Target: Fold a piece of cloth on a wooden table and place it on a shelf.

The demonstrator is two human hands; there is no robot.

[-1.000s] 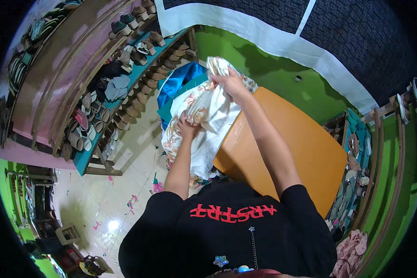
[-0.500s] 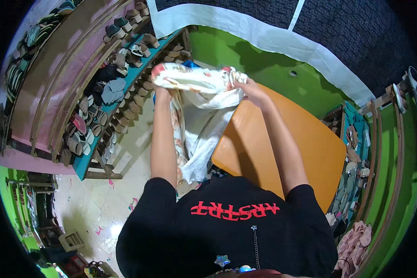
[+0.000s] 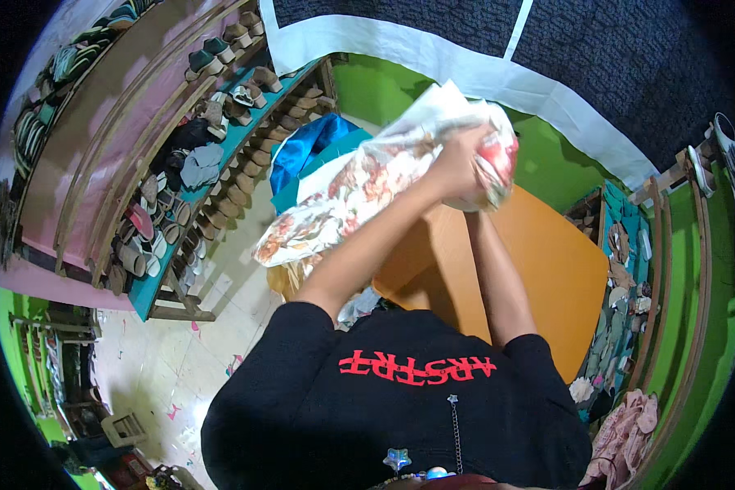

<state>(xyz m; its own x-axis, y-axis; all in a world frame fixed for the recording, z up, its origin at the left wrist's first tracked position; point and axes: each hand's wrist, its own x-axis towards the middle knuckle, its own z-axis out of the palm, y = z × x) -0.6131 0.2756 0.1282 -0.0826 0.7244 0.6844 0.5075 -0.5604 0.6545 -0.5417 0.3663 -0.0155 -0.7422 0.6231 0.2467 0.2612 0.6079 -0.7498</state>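
Note:
A white cloth with red and brown flowers (image 3: 359, 184) hangs in the air in front of me, over the left part of an orange tabletop (image 3: 539, 261). My left hand (image 3: 465, 163) reaches across to the right, closed on the cloth's bunched upper end. My right forearm (image 3: 498, 278) comes up beneath that same bunch; cloth and my left hand hide the right hand's fingers. The loose end of the cloth trails down to the left, past my left forearm. Shiny blue fabric (image 3: 310, 147) and a teal piece (image 3: 335, 151) show behind it.
On the left, a teal shelf (image 3: 151, 286) holds many shoes and a grey cloth (image 3: 201, 165). Another rack (image 3: 629, 237) of shoes and scraps runs along the right. A pink cloth (image 3: 625, 433) lies at lower right. Scraps dot the tiled floor (image 3: 147, 351).
My left hand has swung from the left over to the right beside the other, carrying the cloth along. The cloth, stretched between both hands before, is now gathered; blue fabric shows more behind it.

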